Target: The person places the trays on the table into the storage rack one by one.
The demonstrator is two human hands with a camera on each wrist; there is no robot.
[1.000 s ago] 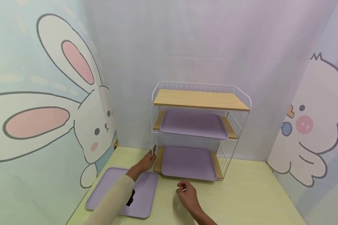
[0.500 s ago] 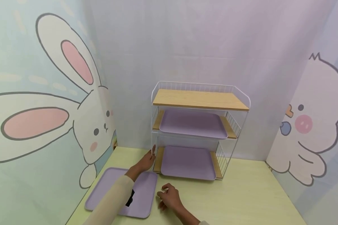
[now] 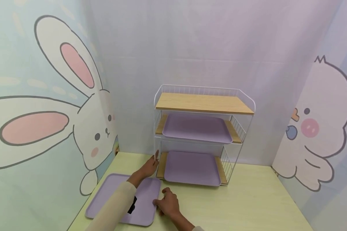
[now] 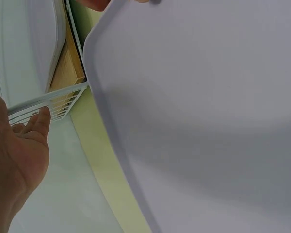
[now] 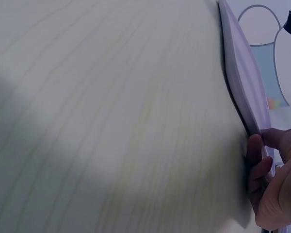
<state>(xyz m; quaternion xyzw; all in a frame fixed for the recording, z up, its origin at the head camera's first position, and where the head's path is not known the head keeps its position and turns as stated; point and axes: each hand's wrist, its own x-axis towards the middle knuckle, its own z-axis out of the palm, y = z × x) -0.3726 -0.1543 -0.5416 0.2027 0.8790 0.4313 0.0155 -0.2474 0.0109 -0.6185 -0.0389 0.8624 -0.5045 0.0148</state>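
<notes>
Where cartoon walls meet, a pale green table bears a rack.

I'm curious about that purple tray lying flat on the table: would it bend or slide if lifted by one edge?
The purple tray looks like thin moulded plastic, so probably stiff and light. Its smooth surface may slide on the table. The right hand grips its raised rim, which should help.

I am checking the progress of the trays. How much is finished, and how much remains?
Done: two purple trays lie in the rack, on the middle shelf and the bottom shelf. In hand: the right hand grips the edge of the third tray on the table, while the left hand touches the rack's frame. Left: the wooden top shelf holds no tray.
</notes>
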